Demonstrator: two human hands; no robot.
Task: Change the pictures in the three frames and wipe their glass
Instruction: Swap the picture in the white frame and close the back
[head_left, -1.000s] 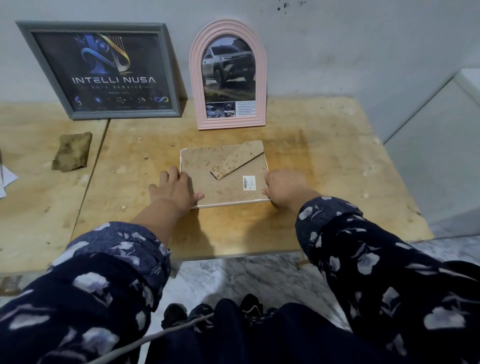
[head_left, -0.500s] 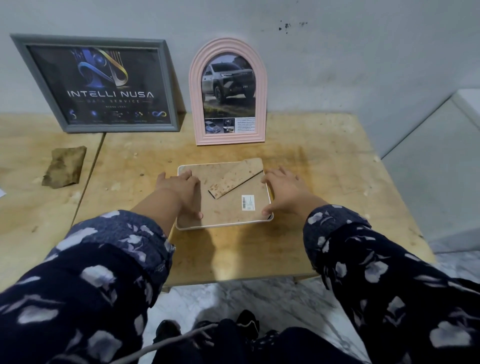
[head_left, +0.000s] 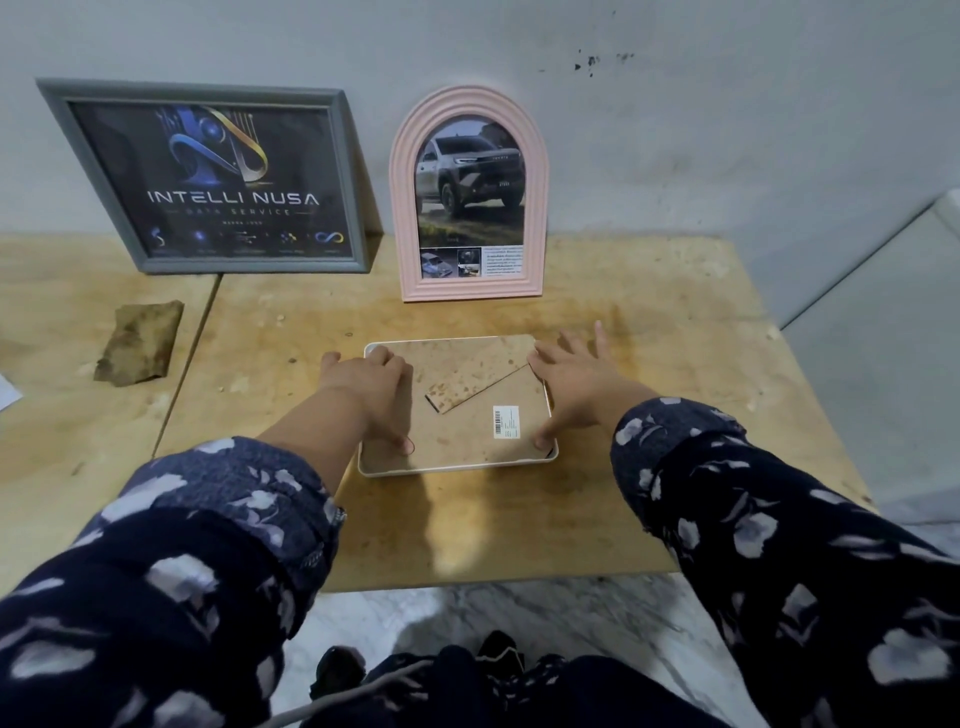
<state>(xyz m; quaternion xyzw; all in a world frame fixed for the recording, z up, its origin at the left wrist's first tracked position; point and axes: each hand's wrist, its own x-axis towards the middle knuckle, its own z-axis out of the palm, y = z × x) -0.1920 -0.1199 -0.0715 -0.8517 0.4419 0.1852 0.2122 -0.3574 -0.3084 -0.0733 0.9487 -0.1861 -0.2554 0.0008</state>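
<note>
A: Head view: how are the hands set?

B: Left hand (head_left: 375, 387) lies flat, palm down, on the white frame (head_left: 457, 405); right hand (head_left: 569, 387) is spread over its right edge, thumb pressing the backing board (head_left: 467, 431). Neither grips anything.

A: Where does it lie?

B: Face down, mid-counter (head_left: 675, 415), near the front edge.

A: How would it handle?

B: Probably light and stiff, with fragile glass beneath. I'd lift it by the rim.

A: Room?

B: Bare counter right; pink frame (head_left: 469, 195) and grey frame (head_left: 205, 176) along the back edge; cloth (head_left: 140, 343) left.
</note>
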